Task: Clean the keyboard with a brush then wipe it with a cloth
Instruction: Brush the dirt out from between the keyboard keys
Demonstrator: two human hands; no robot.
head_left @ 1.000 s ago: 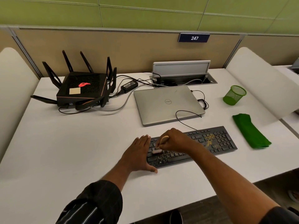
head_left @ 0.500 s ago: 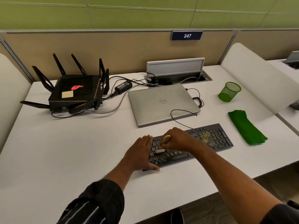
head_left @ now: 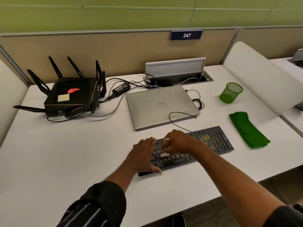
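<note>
Head view, change: against half a second ago, the brush (head_left: pixel 166 142) stands a little steeper and its bristles sit slightly lower on the keys; the left hand has kept its place.
Right hand (head_left: pixel 180 141): fingers curled round the brush handle, pale bristles down on the left part of the keyboard (head_left: pixel 213 141).
Left hand (head_left: pixel 144 155): flat, fingers straight and together, pressing the keyboard's left end, thumb spread along its front edge.
Keyboard: black, on the white desk (head_left: pixel 82 153) just in front of the closed laptop (head_left: pixel 160 107); yellowish dust on its right-hand keys.
Cloth (head_left: pixel 247 130): green, folded, on the desk right of the keyboard, not touching it.
</note>
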